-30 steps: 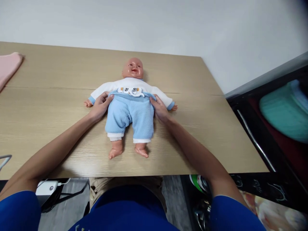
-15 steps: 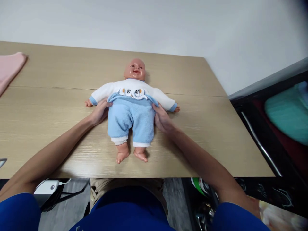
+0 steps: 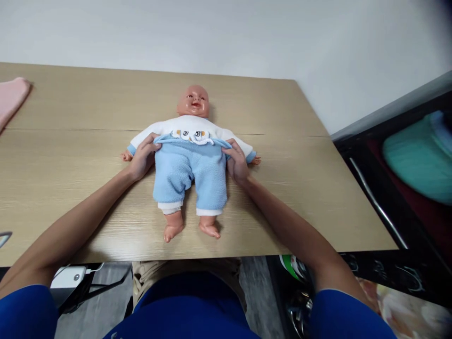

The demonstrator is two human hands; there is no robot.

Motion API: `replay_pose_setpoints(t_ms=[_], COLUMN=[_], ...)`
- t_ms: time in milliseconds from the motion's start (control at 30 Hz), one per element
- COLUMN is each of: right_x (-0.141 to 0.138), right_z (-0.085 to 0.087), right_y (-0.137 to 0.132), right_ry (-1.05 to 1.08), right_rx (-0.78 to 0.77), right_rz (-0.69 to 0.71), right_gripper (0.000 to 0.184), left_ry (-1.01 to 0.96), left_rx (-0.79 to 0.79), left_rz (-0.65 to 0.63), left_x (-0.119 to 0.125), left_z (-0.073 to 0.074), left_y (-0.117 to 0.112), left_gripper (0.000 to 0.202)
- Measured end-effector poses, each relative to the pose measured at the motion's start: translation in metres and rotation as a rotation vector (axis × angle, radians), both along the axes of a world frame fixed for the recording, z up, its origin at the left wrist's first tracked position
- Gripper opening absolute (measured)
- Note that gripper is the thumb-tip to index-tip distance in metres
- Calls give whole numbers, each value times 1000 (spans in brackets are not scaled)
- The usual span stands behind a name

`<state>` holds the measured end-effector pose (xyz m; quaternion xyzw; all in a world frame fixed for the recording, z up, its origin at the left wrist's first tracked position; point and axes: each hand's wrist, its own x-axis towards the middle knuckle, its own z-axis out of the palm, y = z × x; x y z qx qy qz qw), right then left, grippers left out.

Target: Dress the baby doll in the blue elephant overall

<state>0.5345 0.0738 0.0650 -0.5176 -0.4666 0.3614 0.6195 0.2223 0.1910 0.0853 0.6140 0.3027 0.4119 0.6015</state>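
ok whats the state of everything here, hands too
baby doll: on its back, arms spread
white long-sleeved top: worn
light-blue fleece pants: worn on both legs
left hand: pinching blue waist edge
right hand: pinching its other side
pink cloth: lying flat, partly out of frame
white device: cable plugged in

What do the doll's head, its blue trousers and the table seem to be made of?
Doll's head: probably smooth plastic or vinyl, judging by its glossy highlights.
Blue trousers: soft, matte fabric, perhaps fleece or terry, given the nubbly surface.
Table: wood or wood-look laminate with a slight sheen; fine grain lines show.
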Motion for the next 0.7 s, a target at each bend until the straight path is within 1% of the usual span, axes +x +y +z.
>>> replay_pose_setpoints(t_ms=[100,200,233,300,333,400,467,567,633,700], right_x=[-4,-10,-12,-15,-16,-14,-9,-3,0,1], right_z=[15,35,40,44,43,34,19,1,-5,-8], right_y=[-5,-4,-1,8,13,21,24,18,11,6], right_ry=[-185,-411,-438,-373,-303,-178,-150,-168,-144,-113], right_rx=[65,204,224,188,144,50,-16,-75,-85,-82], right_rz=[-5,11,29,53,53,25,-18,-38,-15,-11], right_gripper=[22,17,17,18,19,24,31,35,39,45], left_ry=[68,92,78,37,25,32,91,239,315,342], left_rx=[130,260,278,263,234,160,125,168,207,230], left_rz=[-18,-32,-36,-37,-33,-7,12,20,31,49], left_x=[-2,4,7,12,14,13,10,2,-3,-7], left_z=[13,28,32,34,33,28,21,12,8,3], left_y=[2,0,0,0,1,3,4,2,2,3], left_gripper=[58,60,60,60,60,61,62,58,55,52])
